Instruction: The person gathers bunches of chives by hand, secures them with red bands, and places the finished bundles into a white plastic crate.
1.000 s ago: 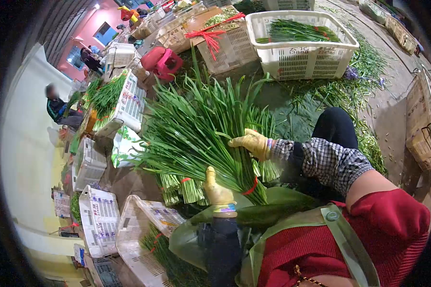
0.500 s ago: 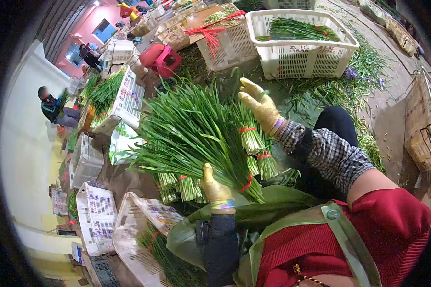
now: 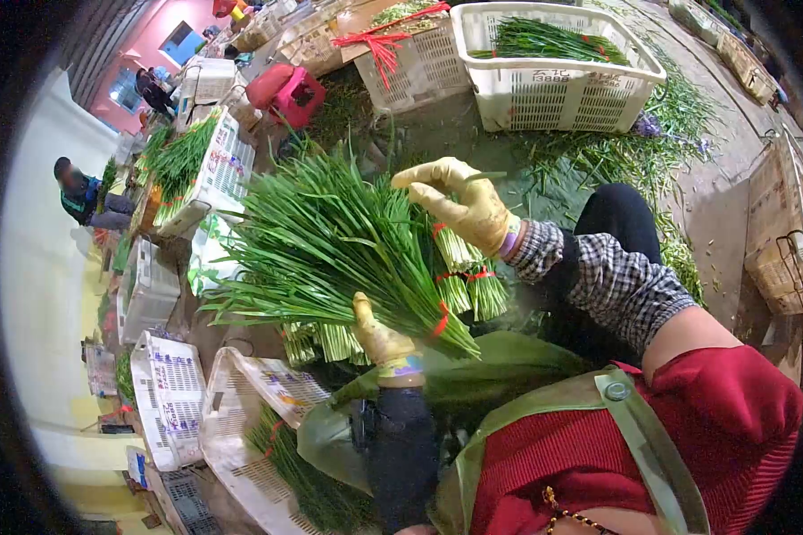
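The left hand holds a big green bunch spreading out ahead of it, while the right hand, half curled, is near the bunch, its grip on a leaf bit hard to tell.

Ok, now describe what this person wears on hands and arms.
The left hand wears a pale yellow, stained glove with a multicoloured band at the wrist, then a black sleeve. The right hand has a similar glove, a purplish wristband and a black-and-white checked sleeve. A red sleeve covers the right upper arm.
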`<action>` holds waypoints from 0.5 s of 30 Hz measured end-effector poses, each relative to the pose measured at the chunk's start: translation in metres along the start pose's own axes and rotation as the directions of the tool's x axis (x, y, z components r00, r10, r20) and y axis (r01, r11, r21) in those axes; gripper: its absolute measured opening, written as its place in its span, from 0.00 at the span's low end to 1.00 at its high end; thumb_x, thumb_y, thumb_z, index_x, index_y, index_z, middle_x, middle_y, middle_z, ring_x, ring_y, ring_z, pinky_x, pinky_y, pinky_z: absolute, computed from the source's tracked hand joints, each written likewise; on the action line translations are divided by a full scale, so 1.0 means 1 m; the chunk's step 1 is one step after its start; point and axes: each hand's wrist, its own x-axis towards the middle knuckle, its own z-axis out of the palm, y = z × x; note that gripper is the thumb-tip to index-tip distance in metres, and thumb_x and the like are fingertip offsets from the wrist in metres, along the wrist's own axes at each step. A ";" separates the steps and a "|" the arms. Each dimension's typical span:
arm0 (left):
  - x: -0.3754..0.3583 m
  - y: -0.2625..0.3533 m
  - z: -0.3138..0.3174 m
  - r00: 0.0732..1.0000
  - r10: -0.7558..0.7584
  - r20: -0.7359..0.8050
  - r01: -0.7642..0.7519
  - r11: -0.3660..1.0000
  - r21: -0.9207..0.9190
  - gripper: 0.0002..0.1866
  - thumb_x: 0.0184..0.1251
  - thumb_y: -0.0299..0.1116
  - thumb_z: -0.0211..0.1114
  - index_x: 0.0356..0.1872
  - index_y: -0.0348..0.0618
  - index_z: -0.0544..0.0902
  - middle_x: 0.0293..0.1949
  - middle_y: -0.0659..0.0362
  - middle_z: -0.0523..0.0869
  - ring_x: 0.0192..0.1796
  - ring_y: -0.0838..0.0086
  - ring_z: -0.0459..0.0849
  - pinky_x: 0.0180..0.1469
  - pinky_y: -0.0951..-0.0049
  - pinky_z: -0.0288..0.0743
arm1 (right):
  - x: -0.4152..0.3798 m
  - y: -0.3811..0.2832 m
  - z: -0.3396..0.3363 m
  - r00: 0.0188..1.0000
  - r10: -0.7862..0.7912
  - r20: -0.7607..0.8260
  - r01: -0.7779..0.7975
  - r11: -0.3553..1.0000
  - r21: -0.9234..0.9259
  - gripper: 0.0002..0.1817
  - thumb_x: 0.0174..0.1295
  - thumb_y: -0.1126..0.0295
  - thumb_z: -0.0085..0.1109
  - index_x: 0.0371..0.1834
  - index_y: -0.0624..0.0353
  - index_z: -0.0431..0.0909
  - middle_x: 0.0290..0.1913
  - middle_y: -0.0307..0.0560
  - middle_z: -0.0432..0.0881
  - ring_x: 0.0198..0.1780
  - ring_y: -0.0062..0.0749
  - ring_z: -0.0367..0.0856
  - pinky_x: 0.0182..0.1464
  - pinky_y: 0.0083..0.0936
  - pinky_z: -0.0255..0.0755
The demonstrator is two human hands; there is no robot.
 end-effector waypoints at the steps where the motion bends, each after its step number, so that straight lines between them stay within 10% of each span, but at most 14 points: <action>1: 0.002 0.001 0.001 0.999 0.037 0.003 -0.038 0.999 0.018 0.27 0.68 0.50 0.59 0.62 0.43 0.74 0.57 0.55 0.81 0.55 0.58 0.80 0.60 0.51 0.73 | -0.002 -0.016 -0.006 0.993 -0.013 0.116 0.030 0.988 -0.149 0.17 0.65 0.56 0.58 0.38 0.59 0.85 0.33 0.52 0.85 0.39 0.42 0.84 0.42 0.32 0.76; 2: 0.004 0.000 0.000 0.999 0.052 0.011 -0.052 0.999 0.010 0.28 0.68 0.50 0.60 0.62 0.43 0.74 0.57 0.55 0.81 0.55 0.58 0.80 0.61 0.51 0.73 | -0.007 -0.016 -0.005 0.926 0.246 0.287 -0.204 0.964 -0.169 0.22 0.64 0.50 0.58 0.33 0.60 0.85 0.31 0.54 0.84 0.38 0.45 0.84 0.41 0.35 0.77; 6: 0.007 -0.002 -0.003 0.995 0.092 0.037 -0.092 0.996 -0.009 0.29 0.67 0.50 0.61 0.62 0.42 0.73 0.58 0.54 0.80 0.56 0.58 0.79 0.61 0.54 0.72 | -0.051 0.019 0.029 0.743 0.357 0.566 -0.158 0.916 -0.370 0.27 0.59 0.41 0.61 0.33 0.58 0.84 0.31 0.53 0.84 0.37 0.48 0.84 0.41 0.40 0.76; 15: 0.011 -0.005 -0.011 0.995 0.092 0.038 -0.094 0.994 0.047 0.29 0.67 0.52 0.60 0.61 0.42 0.74 0.57 0.54 0.80 0.55 0.60 0.79 0.61 0.56 0.70 | -0.067 0.043 0.048 0.619 0.596 0.512 -0.663 0.746 -0.067 0.12 0.57 0.59 0.67 0.31 0.56 0.82 0.24 0.44 0.82 0.27 0.32 0.81 0.31 0.31 0.72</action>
